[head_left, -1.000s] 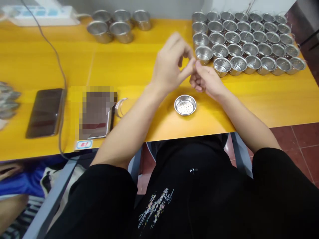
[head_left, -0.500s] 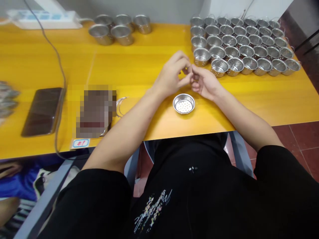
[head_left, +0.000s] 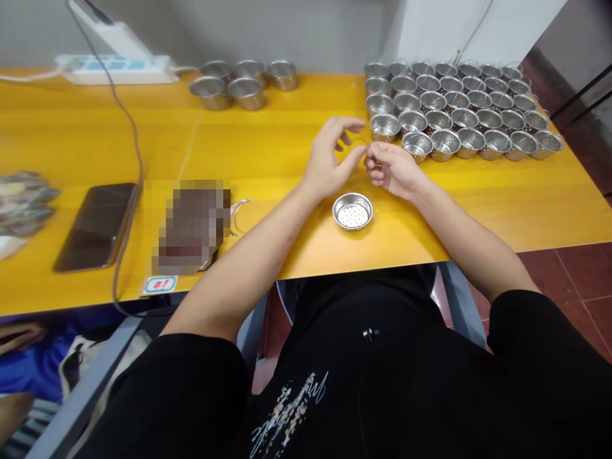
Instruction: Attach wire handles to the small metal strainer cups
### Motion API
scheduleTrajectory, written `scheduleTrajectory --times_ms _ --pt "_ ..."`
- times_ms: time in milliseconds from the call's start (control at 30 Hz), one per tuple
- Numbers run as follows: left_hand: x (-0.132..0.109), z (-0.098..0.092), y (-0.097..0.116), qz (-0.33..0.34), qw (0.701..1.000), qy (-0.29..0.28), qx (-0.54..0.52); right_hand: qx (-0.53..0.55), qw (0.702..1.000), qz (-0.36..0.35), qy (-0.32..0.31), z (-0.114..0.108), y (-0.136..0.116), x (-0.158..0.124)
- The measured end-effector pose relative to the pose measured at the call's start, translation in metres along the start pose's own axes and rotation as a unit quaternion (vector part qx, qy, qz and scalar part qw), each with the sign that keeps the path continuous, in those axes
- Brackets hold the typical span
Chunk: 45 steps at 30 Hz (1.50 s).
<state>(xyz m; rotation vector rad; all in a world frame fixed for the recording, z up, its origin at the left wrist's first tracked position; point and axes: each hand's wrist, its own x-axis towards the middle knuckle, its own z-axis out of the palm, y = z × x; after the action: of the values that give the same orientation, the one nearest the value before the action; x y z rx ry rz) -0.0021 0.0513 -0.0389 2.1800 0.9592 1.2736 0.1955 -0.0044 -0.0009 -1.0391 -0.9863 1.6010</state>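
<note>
My right hand (head_left: 393, 171) pinches a thin curved wire handle (head_left: 357, 141) over the table, its fingers curled in. Close by on the left, my left hand (head_left: 333, 156) has its fingers spread from the thumb, and the thumb tip reaches the wire at the right fingertips. Below both hands, a perforated metal strainer cup (head_left: 352, 212) stands upright on the yellow table (head_left: 306, 248), with no handle visible on it. Neither hand touches the cup. Several curved wire handles (head_left: 238, 217) lie left of my left forearm.
Rows of perforated metal cups (head_left: 463, 118), many with wire handles, fill the back right. Several more cups (head_left: 246, 92) stand at the back left near a white power strip (head_left: 119, 69). A dark phone (head_left: 95, 226), a cable (head_left: 136, 137) and a blurred-out item (head_left: 194, 226) lie left.
My left fingers have opened away from the thumb, where they were curled near the right fingertips. The wire between the hands now shows. The whole view has shifted slightly.
</note>
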Motion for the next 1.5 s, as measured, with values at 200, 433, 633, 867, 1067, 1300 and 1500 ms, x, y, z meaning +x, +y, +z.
scheduleTrajectory --times_ms 200,433,633,867,1067,1300,1500 --pt "0.005 0.002 -0.026 -0.002 1.000 -0.022 -0.012 -0.002 1.000 0.009 -0.002 -0.005 -0.002 0.000" --pt "0.009 0.003 -0.035 -0.007 0.999 0.022 -0.025 -0.041 0.999 0.020 0.026 -0.005 -0.004 0.002" --pt "0.009 0.008 -0.045 0.012 0.995 0.048 -0.085 -0.075 0.997 -0.023 0.017 -0.018 -0.003 0.008" --pt "0.012 0.013 -0.058 -0.042 0.985 0.066 -0.155 -0.195 0.965 -0.169 0.056 -0.043 0.007 0.025" --pt "0.010 0.009 -0.049 -0.091 0.966 -0.020 -0.242 -0.369 0.874 -0.294 0.118 -0.058 0.017 0.041" --pt "0.006 0.011 -0.038 -0.095 0.938 -0.089 -0.320 -0.449 0.847 -0.268 0.097 -0.071 0.015 0.043" --pt "0.006 0.006 -0.027 -0.098 0.924 -0.122 -0.350 -0.460 0.848 -0.256 0.058 -0.063 0.015 0.036"
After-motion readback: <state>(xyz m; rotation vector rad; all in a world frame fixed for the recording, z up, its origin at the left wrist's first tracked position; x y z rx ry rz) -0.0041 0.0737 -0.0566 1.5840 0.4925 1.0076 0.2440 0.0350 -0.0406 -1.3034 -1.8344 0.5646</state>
